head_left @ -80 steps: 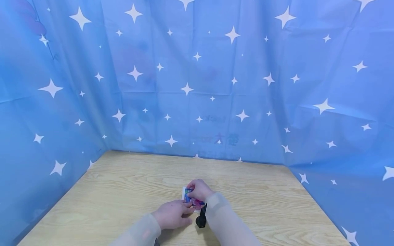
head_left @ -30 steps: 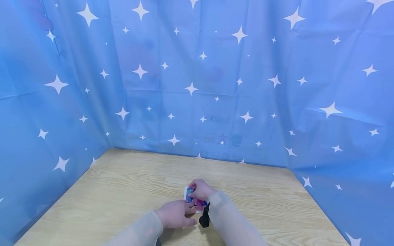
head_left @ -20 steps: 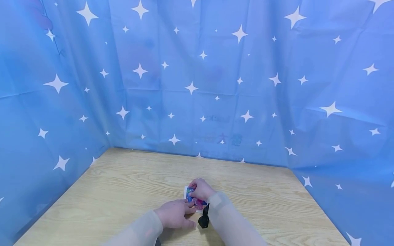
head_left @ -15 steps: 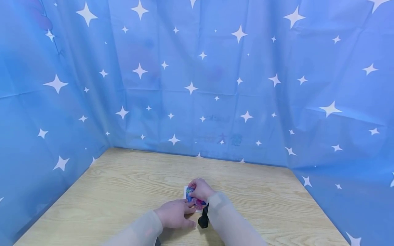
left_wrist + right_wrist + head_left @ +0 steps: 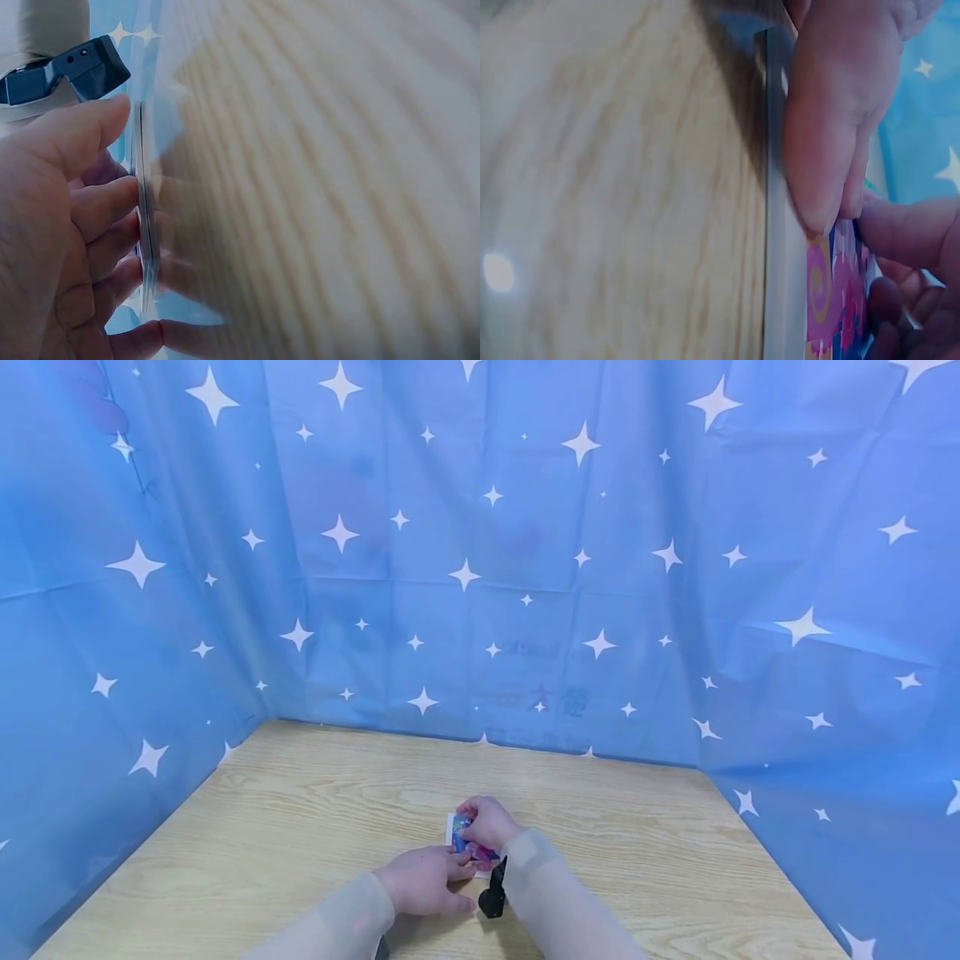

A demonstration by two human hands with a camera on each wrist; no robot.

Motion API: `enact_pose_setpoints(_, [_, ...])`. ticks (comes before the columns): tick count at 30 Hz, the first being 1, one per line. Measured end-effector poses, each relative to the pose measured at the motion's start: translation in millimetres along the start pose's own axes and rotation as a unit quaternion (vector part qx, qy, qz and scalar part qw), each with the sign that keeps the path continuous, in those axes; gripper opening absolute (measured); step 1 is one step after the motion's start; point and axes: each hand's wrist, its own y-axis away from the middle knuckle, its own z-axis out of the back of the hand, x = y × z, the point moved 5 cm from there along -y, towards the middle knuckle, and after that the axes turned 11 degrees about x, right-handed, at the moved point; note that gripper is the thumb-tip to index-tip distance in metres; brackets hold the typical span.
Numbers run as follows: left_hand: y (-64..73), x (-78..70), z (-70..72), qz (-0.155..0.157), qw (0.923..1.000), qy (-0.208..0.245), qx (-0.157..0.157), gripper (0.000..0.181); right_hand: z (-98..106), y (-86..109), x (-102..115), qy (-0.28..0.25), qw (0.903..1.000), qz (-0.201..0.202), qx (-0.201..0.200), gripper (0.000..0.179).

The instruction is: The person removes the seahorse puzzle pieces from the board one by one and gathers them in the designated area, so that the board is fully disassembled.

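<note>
A small jigsaw puzzle (image 5: 482, 858) with a blue and pink picture and a white border lies near the front of the table. My left hand (image 5: 422, 881) rests at its near left part, with fairly straight fingers over the border and picture. In the right wrist view, those fingertips touch the pink-patterned pieces (image 5: 821, 292). My right hand (image 5: 491, 824) bends over the far part, thumb and fingers curled at the picture; whether they pinch a piece is hidden. The left wrist view shows the board's thin edge (image 5: 147, 202) beside my left fingers.
The wood-grain table (image 5: 315, 793) stretches out around the puzzle. A blue curtain (image 5: 465, 635) with white stars hangs along its back and both sides. A black wrist camera (image 5: 492, 900) sits below my right sleeve, close to the left hand.
Both hands have kept nearly the same places on the puzzle, with only slight finger shifts. The head view has turned a little, so the whole scene sits slightly differently.
</note>
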Motion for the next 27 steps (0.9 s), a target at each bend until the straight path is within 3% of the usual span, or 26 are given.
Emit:
enact_pose_setpoints(9, [1.1, -1.7, 0.7, 0.004, 0.9999, -0.008, -0.006, 0.058, 0, 7.1, 0, -0.064, 0.9979, -0.008, 0.005, 0.02])
enact_pose_setpoints(16, [0.3, -1.6, 0.1, 0.003, 0.9997, -0.025, -0.009, 0.059, 5, 8.1, -2, -0.045, 0.9985, -0.003, -0.032, 0.015])
enact_pose_setpoints(27, [0.1, -1.2, -0.2, 0.002, 0.9999, -0.012, -0.006, 0.059, 7, 0.8, -13, -0.078, 0.9956, -0.011, -0.052, 0.007])
